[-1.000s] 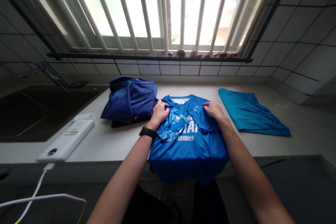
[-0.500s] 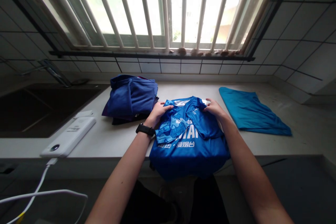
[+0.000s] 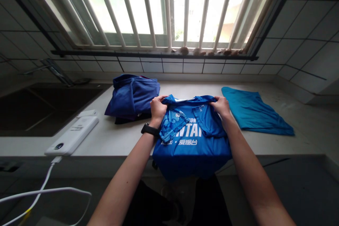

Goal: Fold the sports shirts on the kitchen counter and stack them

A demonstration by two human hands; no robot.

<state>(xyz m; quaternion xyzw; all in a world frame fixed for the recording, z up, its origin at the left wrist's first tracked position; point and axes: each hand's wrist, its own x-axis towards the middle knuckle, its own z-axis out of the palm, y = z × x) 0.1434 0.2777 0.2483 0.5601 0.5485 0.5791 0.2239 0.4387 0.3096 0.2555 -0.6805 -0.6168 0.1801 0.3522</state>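
A blue T-shirt [image 3: 185, 150] with white lettering lies in front of me, its sleeves turned in over its front and its lower part hanging over the counter's edge. My left hand [image 3: 159, 108], below which a black band circles the wrist, is closed on the shirt at the left shoulder. At the opposite shoulder, my right hand [image 3: 221, 106] pinches the cloth too. The collar edge between both hands is lifted a little, and a strip of white shows at the neck.
Left of the shirt sits a pile of folded dark blue clothes [image 3: 135, 95]. A folded teal garment [image 3: 255, 111] lies on the right. A white power bank [image 3: 72, 136] with a cable rests near the sink [image 3: 53, 113]. Behind the counter [image 3: 116, 144] is a barred window [image 3: 169, 10].
Both hands have gone from resting on the shirt's shoulders to gripping them. The top edge of the shirt is now raised and bunched, and the collar is pulled straighter.
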